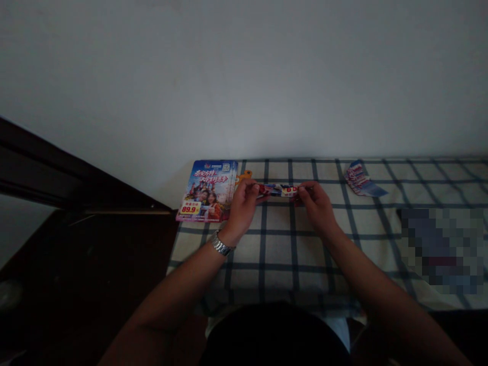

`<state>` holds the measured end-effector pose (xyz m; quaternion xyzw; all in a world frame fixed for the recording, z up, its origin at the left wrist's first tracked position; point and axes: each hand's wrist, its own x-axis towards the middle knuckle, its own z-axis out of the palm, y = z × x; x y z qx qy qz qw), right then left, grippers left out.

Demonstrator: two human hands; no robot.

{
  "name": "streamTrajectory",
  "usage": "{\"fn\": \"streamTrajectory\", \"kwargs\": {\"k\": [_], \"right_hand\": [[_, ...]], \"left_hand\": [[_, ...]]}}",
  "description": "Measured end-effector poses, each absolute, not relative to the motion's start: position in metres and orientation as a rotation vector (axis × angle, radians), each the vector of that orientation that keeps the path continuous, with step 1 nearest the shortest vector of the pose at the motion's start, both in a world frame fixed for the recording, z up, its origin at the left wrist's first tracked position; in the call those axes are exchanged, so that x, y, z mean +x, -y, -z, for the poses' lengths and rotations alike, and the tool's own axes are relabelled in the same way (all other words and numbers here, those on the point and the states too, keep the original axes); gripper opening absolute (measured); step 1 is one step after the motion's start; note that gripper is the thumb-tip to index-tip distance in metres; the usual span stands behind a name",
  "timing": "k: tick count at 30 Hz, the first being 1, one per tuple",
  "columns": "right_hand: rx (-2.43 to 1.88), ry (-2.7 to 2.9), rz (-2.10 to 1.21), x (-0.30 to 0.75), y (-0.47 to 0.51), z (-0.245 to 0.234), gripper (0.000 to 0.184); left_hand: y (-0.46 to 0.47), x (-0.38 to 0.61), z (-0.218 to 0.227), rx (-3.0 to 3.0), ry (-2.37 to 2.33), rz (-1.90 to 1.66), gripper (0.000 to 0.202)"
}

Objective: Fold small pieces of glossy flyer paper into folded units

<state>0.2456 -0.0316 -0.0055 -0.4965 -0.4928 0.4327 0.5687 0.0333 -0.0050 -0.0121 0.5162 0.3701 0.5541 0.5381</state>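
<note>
My left hand [243, 202] and my right hand [314, 202] each pinch one end of a narrow folded strip of printed paper [278, 190], held flat just above the checked cloth [274, 244]. A metal watch [221, 244] sits on my left wrist. A stack of colourful flyers [208, 190] marked 89.9 lies just left of my left hand. An orange object [244, 176] peeks out behind the stack, mostly hidden.
A folded paper piece [360, 179] lies at the back right of the cloth. A blurred-out patch [444, 249] covers the right side. The white wall [244, 76] stands right behind. Dark wooden furniture [76, 203] fills the left.
</note>
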Motion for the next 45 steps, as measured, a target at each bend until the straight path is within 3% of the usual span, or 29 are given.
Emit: {"fn": "streamTrajectory", "kwargs": {"k": [13, 26, 35, 45], "right_hand": [[-1.174, 1.14, -1.067, 0.245, 0.031, 0.006, 0.04], [-1.204, 1.118, -1.033, 0.249, 0.03, 0.009, 0.038], [-1.189, 1.168, -1.007, 0.247, 0.033, 0.007, 0.033], [-1.118, 1.232, -1.096, 0.243, 0.036, 0.007, 0.036]], "left_hand": [[0.005, 0.037, 0.014, 1.155, -0.924, -1.354, 0.031], [0.009, 0.034, 0.004, 1.399, -0.935, -1.255, 0.013], [0.012, 0.035, 0.003, 1.514, -0.935, -1.162, 0.033], [0.009, 0.034, 0.0, 1.538, -1.026, -1.212, 0.025]]}}
